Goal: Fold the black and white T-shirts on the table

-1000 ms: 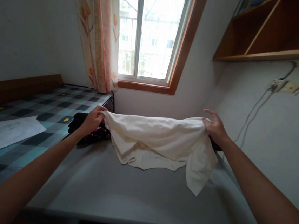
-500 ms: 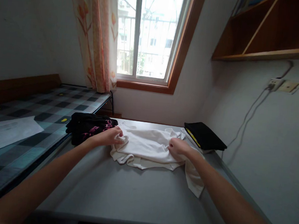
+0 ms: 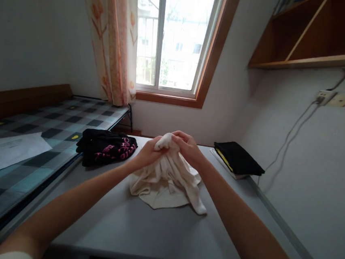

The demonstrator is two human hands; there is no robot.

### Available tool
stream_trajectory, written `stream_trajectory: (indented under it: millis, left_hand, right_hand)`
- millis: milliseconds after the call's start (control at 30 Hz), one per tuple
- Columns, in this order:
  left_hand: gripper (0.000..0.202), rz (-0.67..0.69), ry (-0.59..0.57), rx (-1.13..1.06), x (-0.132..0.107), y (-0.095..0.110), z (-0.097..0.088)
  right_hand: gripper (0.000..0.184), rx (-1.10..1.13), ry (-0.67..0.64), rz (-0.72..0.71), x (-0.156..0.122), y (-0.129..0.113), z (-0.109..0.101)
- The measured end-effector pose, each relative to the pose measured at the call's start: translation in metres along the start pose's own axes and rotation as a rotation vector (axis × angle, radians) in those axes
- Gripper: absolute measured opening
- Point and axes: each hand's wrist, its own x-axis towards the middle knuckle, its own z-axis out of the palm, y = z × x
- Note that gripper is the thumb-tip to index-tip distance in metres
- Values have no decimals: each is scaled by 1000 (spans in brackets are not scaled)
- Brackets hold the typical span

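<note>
A cream white garment [image 3: 167, 182] hangs bunched from both my hands above the grey table [image 3: 150, 229], its lower part resting on the tabletop. My left hand [image 3: 148, 153] is closed on the top of the cloth. My right hand [image 3: 187, 147] grips the same bunch from the right, and the two hands touch each other at the middle of the table's far half.
A black garment with pink print [image 3: 106, 147] lies at the table's far left. A black folded item on a white one [image 3: 237, 158] sits at the far right. A bed with a checked cover [image 3: 38, 133] and papers [image 3: 8, 148] stands left. Window and curtain [image 3: 117, 38] behind.
A second ago I held the garment spread wide in the air. It then came down on the table, and now my hands have come together and lifted it bunched at the middle.
</note>
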Motion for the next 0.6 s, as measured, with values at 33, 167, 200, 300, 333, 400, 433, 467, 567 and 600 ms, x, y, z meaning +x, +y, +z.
stream_trajectory:
  millis: [33, 167, 200, 300, 333, 400, 433, 467, 567, 600]
  left_hand:
    - [26, -15, 48, 14, 6, -3, -13]
    - [31, 19, 558, 116, 28, -14, -95]
    - [34, 31, 672, 164, 32, -15, -120]
    - [45, 56, 901, 412, 36, -19, -191]
    - [47, 34, 887, 554, 33, -21, -208]
    - [49, -38, 764, 827, 23, -30, -227]
    - [49, -74, 649, 926, 15, -37, -228]
    - [48, -118, 499, 992, 6, -46, -225]
    - [50, -301, 5, 1035, -22, -80, -199]
    - [53, -385, -136, 1021, -30, -93, -189]
  right_hand:
    - [33, -47, 58, -23, 2, -1, -7]
    - [33, -303, 364, -39, 13, 6, -61]
    - [31, -400, 414, -15, 15, 9, -79]
    - [24, -734, 563, 69, 10, 19, -138]
    - [23, -874, 608, 128, 6, 22, -158]
    - [29, -1157, 673, 306, -8, 28, -192]
    - [36, -1286, 708, 410, -16, 32, -207]
    - [46, -1385, 738, 518, -24, 36, -219]
    - [84, -1505, 733, 772, -49, 53, -243]
    - [94, -1512, 717, 833, -55, 59, -247]
